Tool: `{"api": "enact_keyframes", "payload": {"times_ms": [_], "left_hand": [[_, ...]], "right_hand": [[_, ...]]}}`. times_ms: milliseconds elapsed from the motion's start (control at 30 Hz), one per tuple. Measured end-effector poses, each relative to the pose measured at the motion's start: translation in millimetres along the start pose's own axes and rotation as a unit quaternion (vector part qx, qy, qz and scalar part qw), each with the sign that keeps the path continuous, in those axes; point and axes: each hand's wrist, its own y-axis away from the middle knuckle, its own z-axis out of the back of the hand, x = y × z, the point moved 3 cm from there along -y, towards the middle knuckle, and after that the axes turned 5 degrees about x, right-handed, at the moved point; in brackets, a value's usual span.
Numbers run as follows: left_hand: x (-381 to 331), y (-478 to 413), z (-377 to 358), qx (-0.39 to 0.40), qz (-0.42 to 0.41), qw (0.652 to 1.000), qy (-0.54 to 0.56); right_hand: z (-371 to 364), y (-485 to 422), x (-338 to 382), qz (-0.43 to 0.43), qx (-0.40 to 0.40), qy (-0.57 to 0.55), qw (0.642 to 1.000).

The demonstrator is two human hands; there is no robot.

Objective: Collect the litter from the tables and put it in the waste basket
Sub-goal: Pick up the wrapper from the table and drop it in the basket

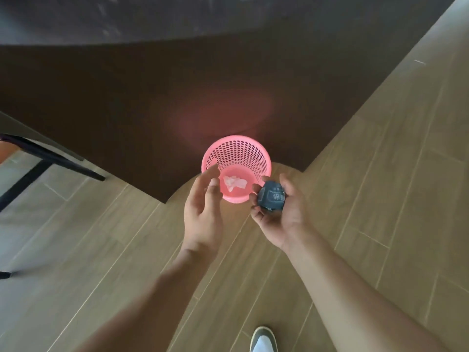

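— Starting from the near side, what is seen?
— A shoe (262,340) is seen on the wooden floor (380,199). Further, the left hand (203,212) is held with relaxed fingers, and nothing is held in it.
— And the right hand (281,217)?
— A dark crumpled wrapper (272,199) is gripped in it, with fingers curled around, at the right rim of the pink waste basket (241,151).
— What is found inside?
— A white crumpled paper (234,184) is lying on the bottom. Behind the basket, a dark brown panel (152,97) is seen.
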Motion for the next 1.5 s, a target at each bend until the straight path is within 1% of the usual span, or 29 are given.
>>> {"api": "enact_keyframes", "payload": {"times_ms": [67, 133, 200, 267, 400, 567, 733, 900, 967, 1100, 1200, 1333, 1400, 1500], "left_hand": [[14, -15, -2, -0.007, 0.009, 1.000, -0.002], [24, -26, -3, -0.014, 0.016, 1.000, -0.011], [27, -33, -2, -0.017, 0.016, 1.000, -0.017], [27, -37, 0, -0.018, 0.018, 0.999, -0.020], [23, -42, 6, -0.019, 0.028, 0.998, -0.043], [14, -53, 14, -0.043, 0.034, 0.998, -0.043], [7, -61, 16, -0.051, 0.027, 0.997, -0.047], [-1, -56, 21, -0.055, 0.019, 0.998, -0.029], [-6, -49, 23, -0.055, 0.015, 0.998, -0.021], [-22, -32, 27, -0.057, 0.010, 0.998, -0.012], [-41, -19, 35, -0.067, -0.004, 0.998, -0.004], [-66, 2, 56, -0.091, -0.025, 0.996, 0.002], [-75, 22, 72, -0.104, -0.030, 0.994, 0.007], [-82, 60, 98, -0.123, -0.032, 0.992, 0.008]], "right_hand": [[13, -16, -2, -0.001, -0.018, -0.006, 1.000], [22, -29, -4, -0.004, -0.055, -0.006, 0.998], [22, -41, -2, 0.000, -0.087, -0.003, 0.996], [14, -54, 3, 0.003, -0.097, 0.012, 0.995], [-25, -76, 21, 0.004, -0.080, 0.082, 0.993], [-63, -73, 31, 0.007, -0.072, 0.141, 0.987], [-68, -67, 36, 0.077, -0.048, 0.190, 0.978], [-70, -43, 41, 0.120, -0.047, 0.171, 0.977], [-73, -33, 41, 0.133, -0.036, 0.190, 0.972], [-89, -5, 34, 0.168, -0.014, 0.270, 0.948], [-105, 14, 25, 0.206, 0.016, 0.348, 0.914], [-122, 33, 6, 0.234, 0.074, 0.413, 0.877], [-129, 50, -10, 0.243, 0.105, 0.450, 0.853], [-138, 79, -36, 0.250, 0.150, 0.481, 0.827]]}}
